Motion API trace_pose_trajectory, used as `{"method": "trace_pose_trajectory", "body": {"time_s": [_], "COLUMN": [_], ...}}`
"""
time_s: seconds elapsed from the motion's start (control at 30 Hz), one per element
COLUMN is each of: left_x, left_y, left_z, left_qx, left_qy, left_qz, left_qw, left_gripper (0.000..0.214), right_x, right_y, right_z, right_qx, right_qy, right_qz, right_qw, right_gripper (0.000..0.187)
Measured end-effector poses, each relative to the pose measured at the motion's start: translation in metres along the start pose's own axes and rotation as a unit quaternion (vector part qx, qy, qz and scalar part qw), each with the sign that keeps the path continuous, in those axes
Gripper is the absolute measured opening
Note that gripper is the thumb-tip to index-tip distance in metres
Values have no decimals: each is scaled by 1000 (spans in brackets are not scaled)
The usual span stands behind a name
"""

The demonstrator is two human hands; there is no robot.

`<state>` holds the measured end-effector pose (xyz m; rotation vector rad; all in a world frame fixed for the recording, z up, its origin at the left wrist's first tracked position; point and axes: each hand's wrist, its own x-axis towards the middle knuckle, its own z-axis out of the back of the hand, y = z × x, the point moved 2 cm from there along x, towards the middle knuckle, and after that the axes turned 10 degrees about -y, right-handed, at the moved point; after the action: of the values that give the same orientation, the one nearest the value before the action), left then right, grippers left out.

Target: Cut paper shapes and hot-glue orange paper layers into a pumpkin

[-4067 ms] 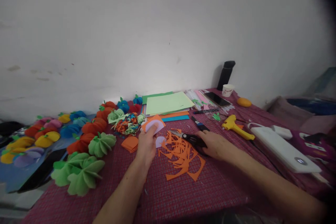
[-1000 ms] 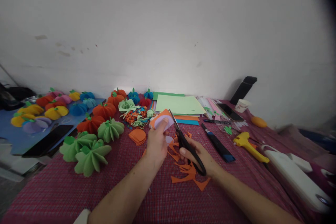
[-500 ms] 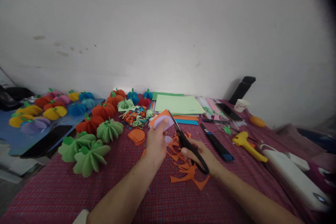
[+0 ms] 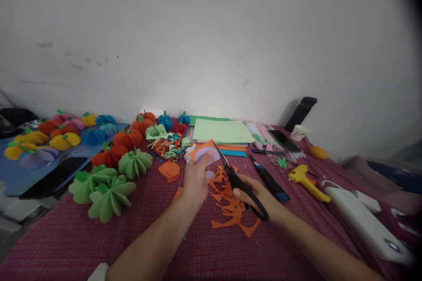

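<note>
Left hand [image 4: 197, 181] pinches orange paper [image 4: 201, 146] under lilac piece [image 4: 199, 155], raised above tablecloth [image 4: 198, 252]. Right hand [image 4: 256, 191] grips scissors [image 4: 244, 191], blades at paper's right edge; blade gap unclear. Good cutting likely needs firm thumb against slipping layers, blades tracking lilac curve, paper turning. Orange scraps [image 4: 234, 220] lie below.

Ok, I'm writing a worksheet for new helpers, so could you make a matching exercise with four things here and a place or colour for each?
1. black-handled scissors
2. glue gun
3. paper cup
4. light green sheet

A. yellow
B. on top of the coloured paper stack
C. in the right hand
D. white

Pairs: 1-C, 2-A, 3-D, 4-B
</note>
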<state>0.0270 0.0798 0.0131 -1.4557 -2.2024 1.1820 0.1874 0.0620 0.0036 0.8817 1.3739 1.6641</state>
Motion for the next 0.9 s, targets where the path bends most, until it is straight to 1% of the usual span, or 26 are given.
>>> {"method": "trace_pose_trajectory", "body": {"time_s": [0.17,0.33,0.4,0.57,0.77,0.9], "left_x": [-1,-2,-3,-5,-5,-7], "left_y": [1,1,0,-1,1,1], "left_z": [1,1,0,-1,1,0], "left_qx": [6,19,19,31,41,38], "left_qy": [16,-4,-2,5,7,20], "left_qz": [-2,5,2,12,13,20], "left_qw": [1000,1000,1000,999,999,999], "left_gripper": [31,34,35,38,36,32], "right_x": [1,2,1,-1,-1,-2], "right_y": [-5,-3,-2,1,4,10], "right_z": [2,4,5,9,14,16], "right_qx": [1,-16,-24,-42,-77,-91], "right_qy": [0,0,-2,8,4,16], "right_qz": [-3,-3,-2,11,6,23], "right_qw": [1000,1000,1000,999,997,995], "right_gripper": [39,43,43,40,35,34]}}
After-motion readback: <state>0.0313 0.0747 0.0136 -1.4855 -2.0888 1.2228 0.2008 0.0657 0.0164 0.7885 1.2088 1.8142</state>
